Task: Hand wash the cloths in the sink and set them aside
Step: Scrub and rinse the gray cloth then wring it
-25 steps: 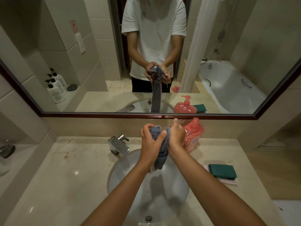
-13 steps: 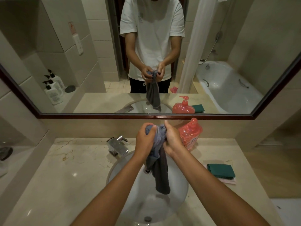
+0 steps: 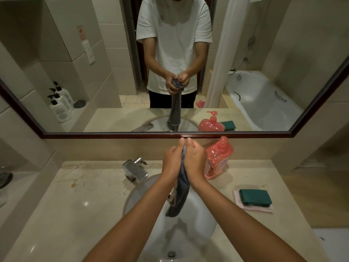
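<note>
While both hands (image 3: 186,159) grip a grey cloth (image 3: 179,197) over the sink (image 3: 205,224), beige marble counter (image 3: 75,205), mirror (image 3: 113,53) above.

Hands now press grey cloth (image 3: 180,193) together

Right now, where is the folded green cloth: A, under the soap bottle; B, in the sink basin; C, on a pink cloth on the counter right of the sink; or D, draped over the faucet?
C: the green cloth lies folded on a pink cloth on the counter, right of the sink.
</note>
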Motion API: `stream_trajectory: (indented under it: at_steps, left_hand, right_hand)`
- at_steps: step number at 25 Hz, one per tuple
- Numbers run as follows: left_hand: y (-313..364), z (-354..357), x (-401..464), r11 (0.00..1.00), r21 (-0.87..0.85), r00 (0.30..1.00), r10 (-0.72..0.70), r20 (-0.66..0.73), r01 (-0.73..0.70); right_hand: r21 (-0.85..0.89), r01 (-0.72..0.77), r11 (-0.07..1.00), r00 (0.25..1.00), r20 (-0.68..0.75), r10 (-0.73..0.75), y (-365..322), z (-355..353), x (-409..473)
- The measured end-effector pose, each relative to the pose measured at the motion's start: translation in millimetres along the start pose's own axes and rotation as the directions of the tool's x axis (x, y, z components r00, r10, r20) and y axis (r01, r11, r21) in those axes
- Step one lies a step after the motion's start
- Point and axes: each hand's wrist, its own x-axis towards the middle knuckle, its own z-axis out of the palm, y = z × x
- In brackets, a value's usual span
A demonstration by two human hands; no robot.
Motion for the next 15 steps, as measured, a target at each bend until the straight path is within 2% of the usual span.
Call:
stream_trajectory:
  at_steps: [2, 5, 9, 11, 13, 15]
  left_hand:
    - [-3.5, 1.6, 0.6, 0.999, 0.042, 0.995, 0.038, -0.093, -0.034]
    - [-5.2, 1.4, -1.9, 0.994, -0.082, 0.991, 0.057, -0.12, -0.068]
    - [8.9, -8.6, 8.2, 0.946, -0.318, 0.986, 0.008, -0.167, -0.061]
    - [15.3, -10.6, 10.4, 0.923, -0.382, 0.99, -0.006, -0.144, -0.05]
    - [16.0, -7.3, 5.4, 0.941, -0.336, 0.994, 0.008, -0.108, -0.044]
    - [13.4, -0.6, -1.4, 0.962, -0.26, 0.994, 0.066, -0.082, -0.085]
  right_hand:
    - [-0.008, -0.078, 0.997, 0.996, -0.037, 0.078, -1.7, 1.2, 8.9]
    - [0.017, -0.224, 0.974, 0.974, -0.038, 0.225, -6.7, 0.3, 22.5]
    - [-0.016, -0.154, 0.988, 0.985, 0.081, 0.155, -7.4, 2.9, 1.6]
    - [-0.029, -0.101, 0.994, 0.989, 0.105, 0.103, -7.7, 3.3, -8.9]
    - [-0.026, -0.091, 0.996, 0.994, 0.06, 0.092, -11.5, 1.6, -1.7]
    - [0.0, -0.16, 0.987, 0.987, 0.021, 0.16, -17.7, -0.7, 15.9]
